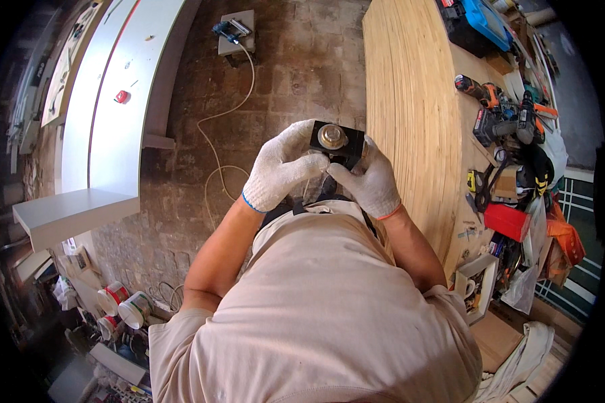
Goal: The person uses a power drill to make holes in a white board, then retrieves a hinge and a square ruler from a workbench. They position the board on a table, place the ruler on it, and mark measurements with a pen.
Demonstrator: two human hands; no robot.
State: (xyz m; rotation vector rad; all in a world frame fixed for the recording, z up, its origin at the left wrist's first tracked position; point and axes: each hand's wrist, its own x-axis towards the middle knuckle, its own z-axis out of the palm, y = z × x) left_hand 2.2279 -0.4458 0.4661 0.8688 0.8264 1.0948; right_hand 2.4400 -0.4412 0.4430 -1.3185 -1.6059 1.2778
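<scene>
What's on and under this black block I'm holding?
A round, gold-coloured fitting sits on the upward face of the black block. Most of what's underneath is hidden by the block, your left hand and right hand.

Two gloved hands (276, 169) (372, 180), one black block (353, 142), three buckets (136, 309), one blue toolbox (484, 24)

underside of black block (353, 140) hidden, pale wooden boards (410, 101) cut off by top edge, left-rim clutter (30, 101) blurred

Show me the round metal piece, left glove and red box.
Round metal piece (332, 136): head view, its centre.
Left glove (271, 168): head view, back of hand.
Red box (507, 222): head view, middle of face.
</scene>
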